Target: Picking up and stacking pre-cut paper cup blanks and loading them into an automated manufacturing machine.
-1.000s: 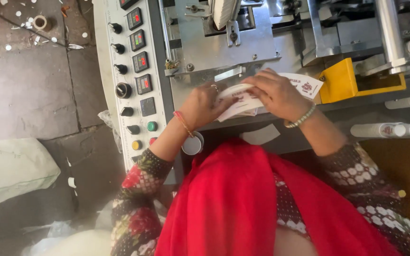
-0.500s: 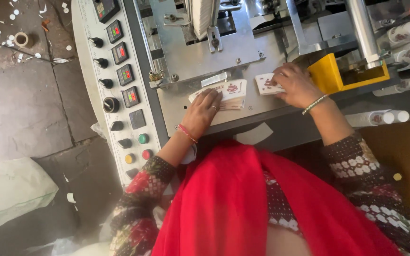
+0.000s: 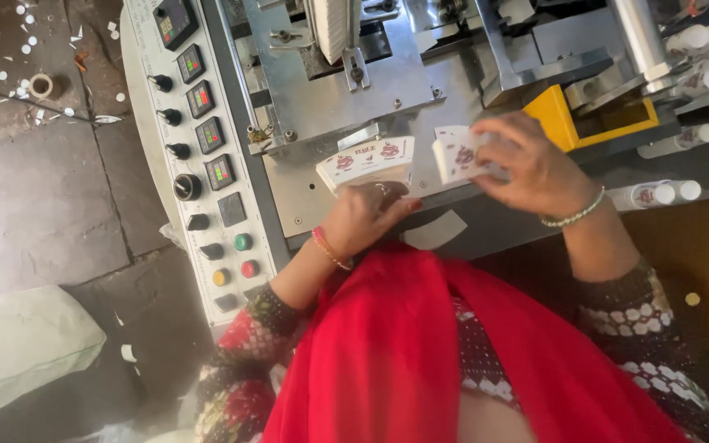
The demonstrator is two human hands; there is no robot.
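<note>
While seated at a metal machine counter [image 3: 305,189], a person holds printed paper stacks.
Left hand [image 3: 363,217] grasps one stack [image 3: 367,162]; right hand [image 3: 535,168] grasps another stack [image 3: 455,153], just apart.

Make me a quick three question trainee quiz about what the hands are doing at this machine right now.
1. True or false: the left hand holds a stack of printed paper blanks.
2. What does the right hand hold? A) smaller stack of blanks B) a red button C) a paper cup
3. Fill in: just beyond the right hand sits a ____ coloured bracket.

Key: 1 true; 2 A; 3 yellow.
</note>
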